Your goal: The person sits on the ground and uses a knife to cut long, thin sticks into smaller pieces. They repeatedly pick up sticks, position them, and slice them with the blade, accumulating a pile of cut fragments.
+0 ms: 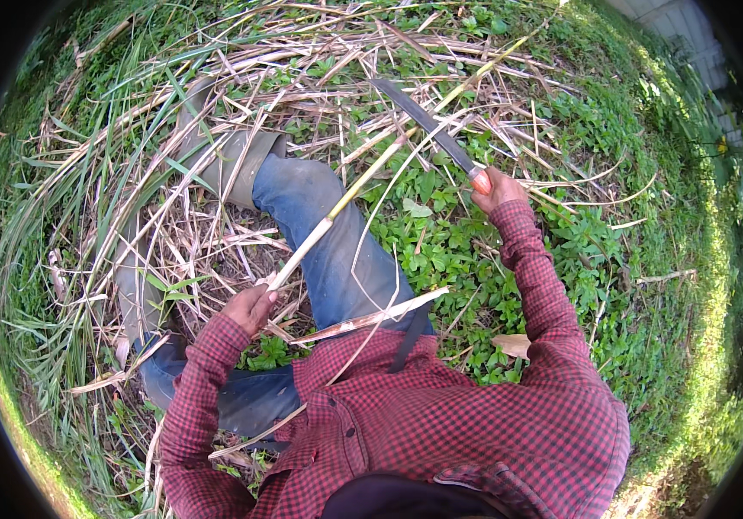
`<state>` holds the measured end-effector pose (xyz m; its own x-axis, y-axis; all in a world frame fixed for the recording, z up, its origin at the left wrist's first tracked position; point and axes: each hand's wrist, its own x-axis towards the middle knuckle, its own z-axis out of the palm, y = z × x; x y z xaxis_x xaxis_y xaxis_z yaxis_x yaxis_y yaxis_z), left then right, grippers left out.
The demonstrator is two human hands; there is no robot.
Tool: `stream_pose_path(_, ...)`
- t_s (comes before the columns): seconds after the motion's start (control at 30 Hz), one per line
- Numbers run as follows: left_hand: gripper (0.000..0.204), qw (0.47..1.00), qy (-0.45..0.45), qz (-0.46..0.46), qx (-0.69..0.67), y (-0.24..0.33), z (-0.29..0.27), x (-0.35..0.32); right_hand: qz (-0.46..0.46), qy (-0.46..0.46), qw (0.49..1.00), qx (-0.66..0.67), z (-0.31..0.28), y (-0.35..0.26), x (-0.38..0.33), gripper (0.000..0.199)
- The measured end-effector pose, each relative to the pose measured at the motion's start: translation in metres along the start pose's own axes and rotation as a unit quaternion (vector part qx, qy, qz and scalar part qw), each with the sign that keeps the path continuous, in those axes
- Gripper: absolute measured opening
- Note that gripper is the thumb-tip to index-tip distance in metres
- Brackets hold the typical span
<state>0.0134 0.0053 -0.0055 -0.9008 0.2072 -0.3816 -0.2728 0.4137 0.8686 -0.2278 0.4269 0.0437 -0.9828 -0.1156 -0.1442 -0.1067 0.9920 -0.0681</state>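
Note:
My left hand [253, 307] is closed round the pale lower end of a long cane stalk [376, 167], which slants up to the far right across my bent knee. Further up, the stalk turns yellow-green. In my right hand [501, 192] is a machete [440, 137], gripped by its orange handle, its dark blade pointing to the far left. The blade crosses over the stalk in the view; whether they touch, I cannot tell. Across my lap lies a dry, pale leaf sheath [380, 318], with thin dry strips near it.
Dry cane leaves [328, 95] litter the ground ahead, and long green blades of leaf [86, 216] spread on the left. Low green plants [440, 233] grow beside my knee. My boots [231, 164] rest among the litter. A pale wall [678, 35] stands at the far right.

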Motion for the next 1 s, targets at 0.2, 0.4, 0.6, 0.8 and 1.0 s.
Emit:
stream_pose_path(0.2, 0.023, 0.864, 0.194, -0.095, 0.455, 0.039, 0.014, -0.022, -0.130, -0.048, 0.990, -0.040, -0.028, -0.021, -0.035, 0.037)
stream_pose_path(0.4, 0.022, 0.855, 0.250, -0.074, 0.449, 0.026, 0.035, -0.012, 0.026, -0.006, 1.000, -0.010, -0.010, 0.013, 0.024, 0.041)
stream_pose_path(0.6, 0.021, 0.854, 0.284, -0.068, 0.430, 0.029, 0.053, -0.011, 0.009, -0.019, 0.999, -0.044, -0.025, 0.018, 0.033, 0.041)
stream_pose_path(0.8, 0.020, 0.861, 0.271, -0.085, 0.422, 0.030, 0.052, -0.015, 0.101, 0.024, 0.994, -0.041, -0.009, 0.037, 0.059, 0.046)
stream_pose_path(1.0, 0.023, 0.875, 0.254, -0.095, 0.400, 0.025, 0.049, -0.012, 0.089, -0.046, 0.992, -0.081, -0.016, 0.032, 0.049, 0.051)
